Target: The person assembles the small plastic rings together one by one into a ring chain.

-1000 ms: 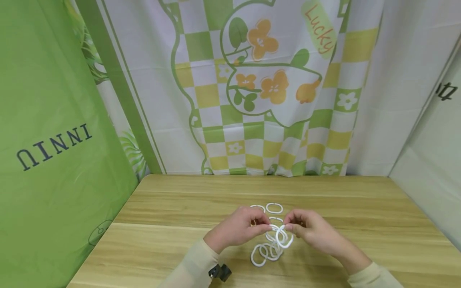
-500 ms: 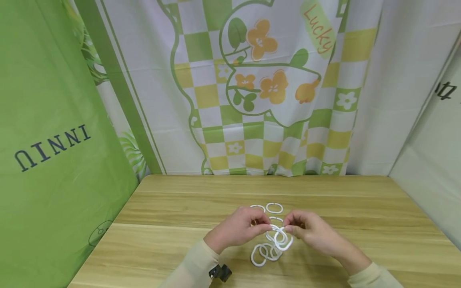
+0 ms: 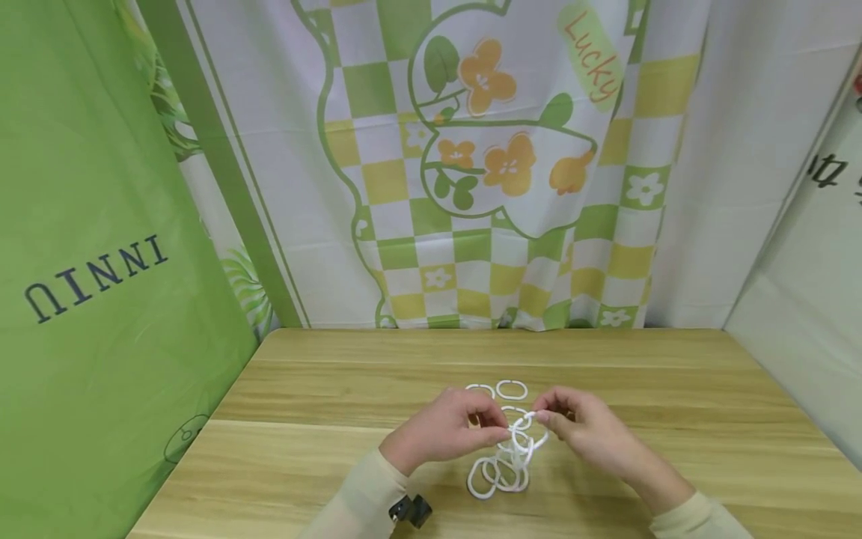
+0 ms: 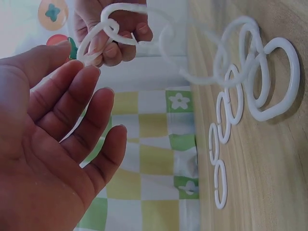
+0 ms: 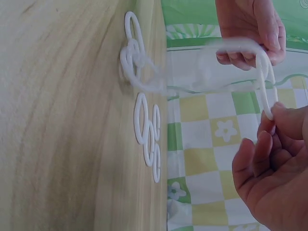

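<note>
White oval plastic rings with gaps, like shower curtain rings, are linked into a chain. My right hand [image 3: 592, 434] pinches the top curtain ring [image 5: 263, 91] between thumb and fingertips. From that ring other links hang, blurred by motion, down to the linked rings [image 4: 294, 72] on the table. My left hand [image 3: 444, 427] is close beside the held ring, thumb and index a little apart, with no ring seen between them. In the left wrist view its other fingers are loosely bent.
Several loose rings [image 4: 216, 187] lie on the wooden table [image 3: 323, 389] behind the hands. A small black device [image 3: 420, 512] is by the left sleeve. A patterned curtain [image 3: 498, 254] hangs behind the table, and a green cloth [image 3: 121, 374] at the left.
My right hand has raised its ring slightly. The link by my left fingertips has dropped, and the chain now hangs below my right hand. My left hand has barely moved.
</note>
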Demonstrator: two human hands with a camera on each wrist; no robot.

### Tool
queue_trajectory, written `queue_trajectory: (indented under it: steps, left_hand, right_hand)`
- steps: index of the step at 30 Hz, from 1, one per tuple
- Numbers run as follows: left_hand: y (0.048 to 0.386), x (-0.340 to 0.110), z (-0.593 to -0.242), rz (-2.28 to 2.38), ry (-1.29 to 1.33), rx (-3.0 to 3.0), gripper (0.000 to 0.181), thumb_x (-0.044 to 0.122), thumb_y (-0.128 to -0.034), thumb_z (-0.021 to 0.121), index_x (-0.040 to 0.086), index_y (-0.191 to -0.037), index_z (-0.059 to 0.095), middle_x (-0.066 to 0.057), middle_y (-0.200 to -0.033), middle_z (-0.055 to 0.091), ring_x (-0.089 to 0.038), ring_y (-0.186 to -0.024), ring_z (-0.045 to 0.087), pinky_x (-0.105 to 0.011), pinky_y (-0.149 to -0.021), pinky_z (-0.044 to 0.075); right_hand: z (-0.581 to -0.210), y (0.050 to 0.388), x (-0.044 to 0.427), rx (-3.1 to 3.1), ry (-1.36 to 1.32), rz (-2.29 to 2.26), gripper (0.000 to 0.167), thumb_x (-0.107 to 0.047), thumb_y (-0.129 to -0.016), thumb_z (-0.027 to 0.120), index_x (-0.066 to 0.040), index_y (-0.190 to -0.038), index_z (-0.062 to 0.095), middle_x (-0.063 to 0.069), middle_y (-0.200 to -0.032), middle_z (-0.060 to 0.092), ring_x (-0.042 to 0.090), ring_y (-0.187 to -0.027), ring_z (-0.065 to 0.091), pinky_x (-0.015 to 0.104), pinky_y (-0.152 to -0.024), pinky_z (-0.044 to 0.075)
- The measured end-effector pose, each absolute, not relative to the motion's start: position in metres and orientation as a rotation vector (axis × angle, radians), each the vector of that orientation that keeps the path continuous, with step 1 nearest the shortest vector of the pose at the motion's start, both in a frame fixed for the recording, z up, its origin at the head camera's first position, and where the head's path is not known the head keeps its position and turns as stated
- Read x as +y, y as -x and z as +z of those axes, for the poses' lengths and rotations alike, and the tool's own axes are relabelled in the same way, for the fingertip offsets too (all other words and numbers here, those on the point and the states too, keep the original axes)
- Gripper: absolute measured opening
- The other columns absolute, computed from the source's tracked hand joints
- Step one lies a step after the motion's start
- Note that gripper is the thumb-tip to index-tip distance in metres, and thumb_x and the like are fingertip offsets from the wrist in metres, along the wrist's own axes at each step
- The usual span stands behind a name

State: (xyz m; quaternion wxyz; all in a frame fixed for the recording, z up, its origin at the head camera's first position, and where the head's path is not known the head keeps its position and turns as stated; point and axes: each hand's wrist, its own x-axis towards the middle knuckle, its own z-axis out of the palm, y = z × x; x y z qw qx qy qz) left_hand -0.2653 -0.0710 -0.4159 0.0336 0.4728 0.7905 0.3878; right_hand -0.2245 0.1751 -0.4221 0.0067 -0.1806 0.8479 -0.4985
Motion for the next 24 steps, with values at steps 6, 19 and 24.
queue_trajectory:
  steps: [6,19,24]
  left_hand:
    - [0.265,-0.069,-0.418,1.169,-1.411,2.474,0.011,0.023,-0.0954,0.066,0.013,-0.093,0.071,0.015,-0.078,0.063,0.005,-0.070,0.055,-0.018,-0.066,0.050]
    - [0.266,-0.074,-0.418,1.232,-1.299,2.499,0.011,0.024,-0.0964,0.065,0.015,-0.091,0.070,0.014,-0.079,0.063,0.000,-0.069,0.056,-0.018,-0.065,0.049]
    - [0.269,-0.074,-0.417,1.259,-1.268,2.498,0.011,0.023,-0.0959,0.066,0.014,-0.093,0.070,0.015,-0.078,0.063,0.000,-0.068,0.057,-0.019,-0.063,0.050]
  right_hand:
    - [-0.422,0.223,0.172,2.668,0.494,-1.636,0.014,-0.018,-0.095,0.065,-0.004,-0.096,0.064,0.005,-0.081,0.059,0.014,-0.067,0.054,0.026,-0.057,0.047]
    - [-0.420,0.220,0.157,2.655,0.431,-1.747,0.009,-0.012,-0.093,0.067,-0.004,-0.095,0.063,0.012,-0.084,0.061,0.014,-0.068,0.056,0.028,-0.059,0.050]
    - [-0.421,0.219,0.157,2.618,0.426,-1.779,0.012,-0.013,-0.093,0.068,-0.003,-0.095,0.063,0.012,-0.083,0.059,0.014,-0.069,0.055,0.031,-0.059,0.051]
